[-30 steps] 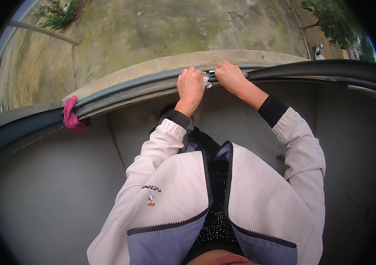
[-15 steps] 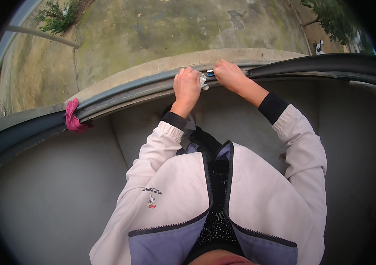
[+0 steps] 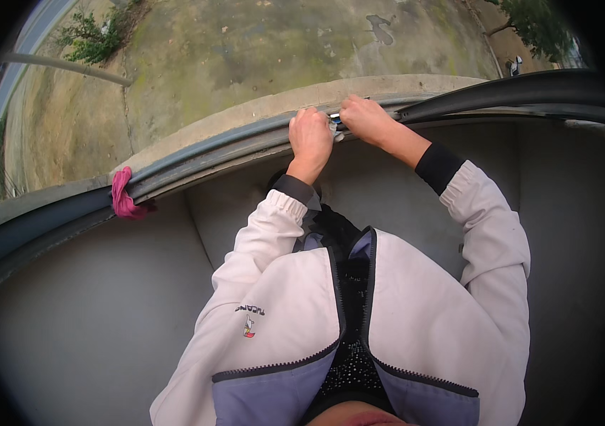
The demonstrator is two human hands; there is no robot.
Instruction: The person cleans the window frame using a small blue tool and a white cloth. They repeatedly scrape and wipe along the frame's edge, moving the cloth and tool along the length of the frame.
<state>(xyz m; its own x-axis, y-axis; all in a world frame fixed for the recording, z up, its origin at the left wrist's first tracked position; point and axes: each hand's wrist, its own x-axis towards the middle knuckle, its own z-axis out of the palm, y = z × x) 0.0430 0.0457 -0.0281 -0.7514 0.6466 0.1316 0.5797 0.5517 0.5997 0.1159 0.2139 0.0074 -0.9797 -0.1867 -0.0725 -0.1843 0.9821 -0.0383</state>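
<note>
Both of my hands are closed and close together above a grey window track (image 3: 246,145) on a sill. My left hand (image 3: 310,136) grips a small pale, crumpled tube-like thing (image 3: 336,133), mostly covered by the fingers. My right hand (image 3: 366,118), just to its right, pinches a small white-and-blue piece (image 3: 335,116) whose kind I cannot make out. The two small things are close together between the hands; I cannot tell whether they touch.
A pink cloth (image 3: 124,195) is draped over the track at the left. Dark window frames (image 3: 508,92) extend along the right. Beyond the concrete ledge (image 3: 238,113), stained ground (image 3: 260,50) lies far below. A grey wall (image 3: 96,284) stands on my side.
My left hand has moved slightly right, nearer my right hand, and covers more of the pale tube-like thing. Less of the blue piece shows. My right hand has hardly moved.
</note>
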